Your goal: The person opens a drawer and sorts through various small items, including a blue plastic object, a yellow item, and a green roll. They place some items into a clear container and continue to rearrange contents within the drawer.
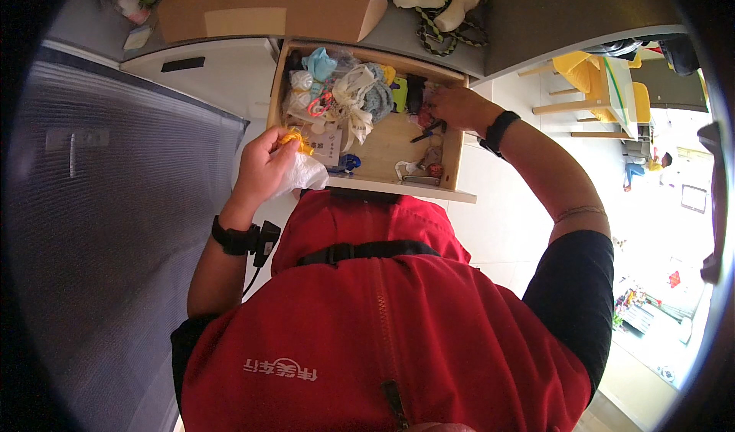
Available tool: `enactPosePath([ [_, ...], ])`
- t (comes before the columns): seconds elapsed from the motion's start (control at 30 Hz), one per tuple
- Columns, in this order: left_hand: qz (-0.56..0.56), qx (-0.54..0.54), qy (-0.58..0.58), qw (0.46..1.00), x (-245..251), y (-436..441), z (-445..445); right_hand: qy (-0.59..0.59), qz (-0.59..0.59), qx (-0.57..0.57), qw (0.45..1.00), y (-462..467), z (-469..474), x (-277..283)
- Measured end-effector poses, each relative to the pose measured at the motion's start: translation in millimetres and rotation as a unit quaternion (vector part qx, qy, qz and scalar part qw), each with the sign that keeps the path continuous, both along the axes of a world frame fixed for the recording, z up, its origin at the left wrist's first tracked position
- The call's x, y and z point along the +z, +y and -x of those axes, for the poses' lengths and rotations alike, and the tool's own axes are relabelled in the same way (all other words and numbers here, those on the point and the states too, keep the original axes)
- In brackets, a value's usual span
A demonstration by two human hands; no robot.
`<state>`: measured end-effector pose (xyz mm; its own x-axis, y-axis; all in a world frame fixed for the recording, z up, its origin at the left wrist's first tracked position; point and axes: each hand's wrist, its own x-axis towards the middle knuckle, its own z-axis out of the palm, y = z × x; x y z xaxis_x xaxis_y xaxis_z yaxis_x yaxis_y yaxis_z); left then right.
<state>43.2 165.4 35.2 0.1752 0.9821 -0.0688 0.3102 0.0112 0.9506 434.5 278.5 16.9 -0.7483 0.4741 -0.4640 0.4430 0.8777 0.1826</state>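
Note:
An open wooden drawer [385,145] full of small items is in front of me. My left hand [267,165], at the drawer's front left corner, holds a bundle of yellow-orange thread [297,141] and a white plastic bag [301,174]. My right hand [459,109] reaches over the drawer's right side, beside a reddish item [425,117] and a black pen-like item [422,137]; its fingertips are hard to make out, so whether it grips anything is unclear. Between the hands lie a tied cream plastic bag [355,90], a grey-blue knitted item [379,99], a green item [399,94] and a light blue bundle [319,64].
Behind the drawer, a cardboard box [321,7] and a green-and-black patterned strap [433,41] lie on a grey surface. A closed white drawer [229,78] adjoins on the left. Far right are a table with yellow chairs [640,101] and another person [654,165].

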Motion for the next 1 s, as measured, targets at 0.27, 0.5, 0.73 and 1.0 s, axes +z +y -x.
enactPosePath([
  [0.27,0.018,0.000,-0.004,1.000,-3.5,-1.0,1.3,-0.046,0.056,-0.004,0.997,4.3,-13.6,-14.2],
  [0.5,-0.010,0.020,-0.012,1.000,-5.5,-3.5,-0.8,-0.011,0.077,-0.017,0.997,-18.1,23.0,34.3],
  [0.73,-0.007,0.013,-0.003,1.000,-8.7,-1.3,0.7,0.000,0.118,0.004,0.993,-26.7,-3.1,9.7],
  [1.0,0.006,0.008,-0.001,1.000,-0.8,-0.9,-0.2,0.028,0.090,-0.106,0.990,-33.1,8.6,-6.2],
])
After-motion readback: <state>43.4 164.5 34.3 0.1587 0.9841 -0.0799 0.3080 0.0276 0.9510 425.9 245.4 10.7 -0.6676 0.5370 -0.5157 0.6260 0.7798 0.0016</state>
